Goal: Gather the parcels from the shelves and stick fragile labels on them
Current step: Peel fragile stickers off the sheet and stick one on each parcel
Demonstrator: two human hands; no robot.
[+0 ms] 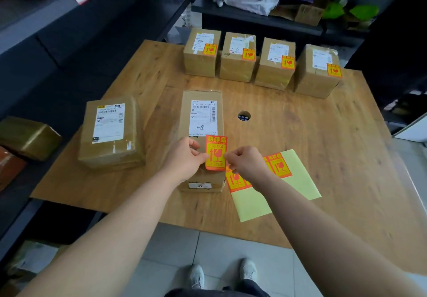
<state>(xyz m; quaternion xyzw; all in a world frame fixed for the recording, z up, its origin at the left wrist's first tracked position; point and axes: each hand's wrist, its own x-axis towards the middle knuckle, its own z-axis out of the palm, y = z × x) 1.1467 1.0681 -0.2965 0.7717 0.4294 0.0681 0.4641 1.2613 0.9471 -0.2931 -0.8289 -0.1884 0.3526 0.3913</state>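
A long cardboard parcel (200, 102) with a white shipping label lies in the middle of the wooden table (323, 146). Over its near end I hold an orange fragile label (216, 153). My left hand (184, 158) pinches the label's left edge and my right hand (247, 161) pinches its right edge. A wider taped parcel (111, 132) lies to the left, with no orange label in sight. Several small parcels (261, 62) in a row at the far edge each carry an orange fragile label. A yellow backing sheet (298, 176) with more labels lies to the right.
Dark shelves (46, 49) run along the left, holding a taped parcel (27, 136) and a box above. A back shelf (265, 17) carries bags and boxes. A round cable hole (244, 116) sits in the table. My feet stand on the tiled floor (175, 250).
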